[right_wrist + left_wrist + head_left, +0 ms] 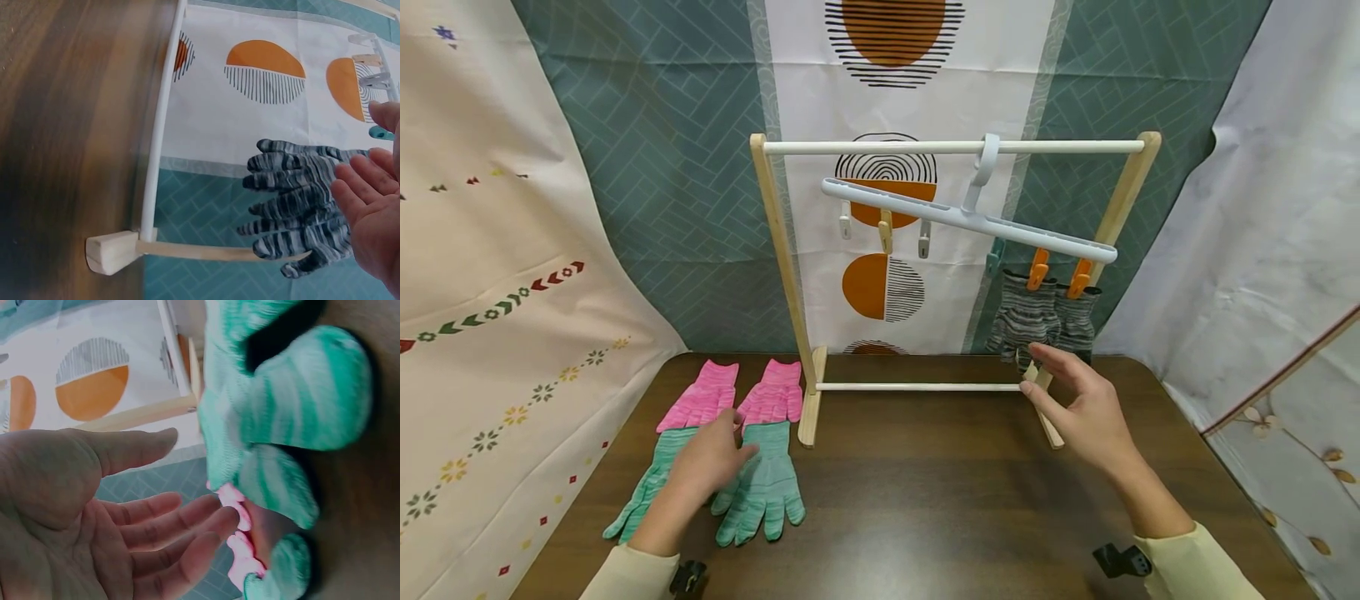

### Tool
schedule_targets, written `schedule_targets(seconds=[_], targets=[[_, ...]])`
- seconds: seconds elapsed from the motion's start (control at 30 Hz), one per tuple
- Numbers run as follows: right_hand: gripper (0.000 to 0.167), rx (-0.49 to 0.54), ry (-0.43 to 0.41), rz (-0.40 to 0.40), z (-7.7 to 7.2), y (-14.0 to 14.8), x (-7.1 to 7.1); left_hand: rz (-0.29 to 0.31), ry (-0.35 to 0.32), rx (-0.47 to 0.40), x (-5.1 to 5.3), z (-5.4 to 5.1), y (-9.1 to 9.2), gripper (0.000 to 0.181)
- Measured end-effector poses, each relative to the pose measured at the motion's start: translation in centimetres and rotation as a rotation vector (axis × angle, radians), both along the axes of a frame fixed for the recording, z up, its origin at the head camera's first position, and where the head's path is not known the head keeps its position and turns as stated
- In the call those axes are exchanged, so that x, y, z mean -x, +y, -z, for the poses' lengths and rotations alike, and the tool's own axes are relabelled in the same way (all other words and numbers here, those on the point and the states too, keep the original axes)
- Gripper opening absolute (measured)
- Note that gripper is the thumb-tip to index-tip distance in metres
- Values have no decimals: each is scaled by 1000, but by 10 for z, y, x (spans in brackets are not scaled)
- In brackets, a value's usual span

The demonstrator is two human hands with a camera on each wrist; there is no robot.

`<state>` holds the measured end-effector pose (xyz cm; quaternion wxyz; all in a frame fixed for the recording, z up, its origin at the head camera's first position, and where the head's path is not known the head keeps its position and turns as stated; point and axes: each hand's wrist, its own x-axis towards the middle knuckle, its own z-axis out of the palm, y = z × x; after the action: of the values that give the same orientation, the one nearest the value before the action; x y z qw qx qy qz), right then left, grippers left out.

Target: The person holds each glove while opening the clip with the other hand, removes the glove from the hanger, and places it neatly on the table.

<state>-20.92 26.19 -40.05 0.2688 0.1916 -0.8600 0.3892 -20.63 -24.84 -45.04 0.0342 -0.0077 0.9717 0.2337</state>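
Note:
My left hand point(706, 460) hovers over two pairs of gloves on the table, its fingers relaxed and holding nothing. In the left wrist view, thumb and fingers of the left hand point(119, 519) stand apart beside a green glove point(312, 394). The green gloves point(766, 479) lie nearest me, and the pink gloves point(775, 390) lie just behind them. On the right, my right hand point(1088, 417) is raised, empty, in front of striped grey-black gloves point(1026, 310). Orange clips point(1038, 269) hold these gloves on a pale hanger point(955, 217), fingers down point(294, 194).
The hanger hooks over the top bar point(880, 147) of a wooden rack and tilts down to the right. Several other clips, including a yellowish clip point(885, 232) and a teal clip point(995, 257), hang from it. Patterned cloth point(662, 167) surrounds the brown table point(917, 500).

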Motion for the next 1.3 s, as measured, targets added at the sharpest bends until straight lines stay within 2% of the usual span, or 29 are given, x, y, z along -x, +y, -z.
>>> schedule_targets(seconds=[0.1,0.33,0.47,0.63,0.9,1.3], targets=[[55,3,18,0,-3,2,-1,5,62,-12,1,-3,3,60],[56,11,51,19,-10,6,-2,29,187,-47,4,-16,20,66],[57,15,61,13,-13,9,-3,36,223,-68,8,-22,35,67],[58,11,70,29,-19,12,-4,72,263,-106,15,-27,52,66],[59,18,97,23,-27,15,-3,121,297,-224,26,-35,81,67],[61,29,105,15,-40,16,-2,214,373,-411,40,-49,136,62]])
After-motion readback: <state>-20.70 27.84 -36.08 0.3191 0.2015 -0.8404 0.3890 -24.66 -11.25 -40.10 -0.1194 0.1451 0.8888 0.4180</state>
